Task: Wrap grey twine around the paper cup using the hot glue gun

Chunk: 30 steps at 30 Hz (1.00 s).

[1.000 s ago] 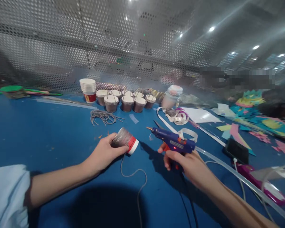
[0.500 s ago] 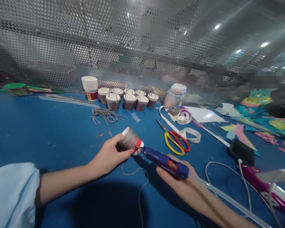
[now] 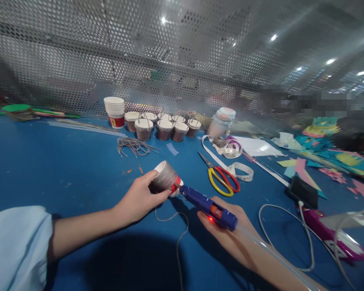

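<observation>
My left hand point(image 3: 142, 198) is closed round a paper cup point(image 3: 165, 178) that lies tilted on its side. Grey cord is wound about most of the cup, and a red band shows near its base. A loose tail of cord point(image 3: 182, 230) runs from the cup down the table. My right hand point(image 3: 221, 226) grips a blue hot glue gun point(image 3: 203, 204), its nozzle touching or very close to the red band. A red light glows on the gun beside my fingers. The clear glue stick point(image 3: 269, 248) juts out of the gun's rear.
Behind stand several cord-wrapped cups point(image 3: 164, 129) and a stack of paper cups point(image 3: 115, 111). Cut cords point(image 3: 136, 146) lie before them. Scissors point(image 3: 220, 178), white ribbon point(image 3: 242, 171), a jar point(image 3: 221, 123), a black power bank point(image 3: 303, 192) with a cable and paper scraps point(image 3: 300, 169) lie rightward.
The red light on the glue gun now shows. Both hands and the cup have hardly moved; the view has shifted slightly, with things on the right appearing a little further left.
</observation>
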Each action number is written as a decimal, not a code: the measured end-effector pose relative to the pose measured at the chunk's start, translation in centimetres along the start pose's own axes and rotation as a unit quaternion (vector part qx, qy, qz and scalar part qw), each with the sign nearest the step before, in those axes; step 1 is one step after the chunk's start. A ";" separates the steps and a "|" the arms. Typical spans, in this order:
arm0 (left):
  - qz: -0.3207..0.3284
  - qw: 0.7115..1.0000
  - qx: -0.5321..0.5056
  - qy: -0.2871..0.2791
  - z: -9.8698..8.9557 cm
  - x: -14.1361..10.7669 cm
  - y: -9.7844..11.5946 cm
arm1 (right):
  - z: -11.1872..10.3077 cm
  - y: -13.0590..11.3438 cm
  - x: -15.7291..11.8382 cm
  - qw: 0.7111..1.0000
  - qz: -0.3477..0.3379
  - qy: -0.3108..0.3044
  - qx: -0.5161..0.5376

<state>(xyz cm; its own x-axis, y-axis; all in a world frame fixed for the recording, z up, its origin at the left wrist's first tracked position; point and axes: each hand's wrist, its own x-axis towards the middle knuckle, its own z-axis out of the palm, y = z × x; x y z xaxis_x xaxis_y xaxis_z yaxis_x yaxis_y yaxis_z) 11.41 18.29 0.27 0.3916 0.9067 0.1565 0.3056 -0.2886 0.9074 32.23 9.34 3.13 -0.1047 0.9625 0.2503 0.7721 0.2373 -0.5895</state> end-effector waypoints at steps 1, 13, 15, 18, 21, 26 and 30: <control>0.001 1.000 0.004 -0.003 0.0 0.0 -0.1 | 0.0 0.0 0.0 1.000 -0.001 0.008 -0.002; 0.002 1.000 0.022 -0.003 0.0 0.1 0.0 | -0.2 -0.2 -0.1 1.000 -0.014 -0.001 -0.010; 0.004 1.000 0.024 0.003 0.0 0.1 -0.1 | -0.3 -0.3 0.0 1.000 -0.014 -0.016 -0.012; 0.005 1.000 0.030 0.005 0.0 0.0 -0.2 | -0.3 -0.3 0.1 1.000 -0.006 -0.020 -0.012; 0.008 1.000 0.020 -0.002 0.0 0.0 -0.2 | -0.3 0.0 0.1 1.000 0.007 -0.002 -0.008; 0.008 1.000 0.020 -0.002 0.0 0.1 -0.4 | -0.5 -0.6 0.1 1.000 0.000 -0.028 -0.010; 0.005 1.000 0.019 -0.007 0.0 0.1 -0.5 | -0.6 -0.8 0.1 0.999 0.011 -0.027 -0.012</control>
<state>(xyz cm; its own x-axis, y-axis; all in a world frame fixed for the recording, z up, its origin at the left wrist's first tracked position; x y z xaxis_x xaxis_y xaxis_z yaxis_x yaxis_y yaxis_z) 11.31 18.52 -0.19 0.4074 0.8992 0.1598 0.3349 -0.3099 0.8898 31.98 9.15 4.13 -0.1210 0.9735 0.1943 0.7891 0.2131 -0.5762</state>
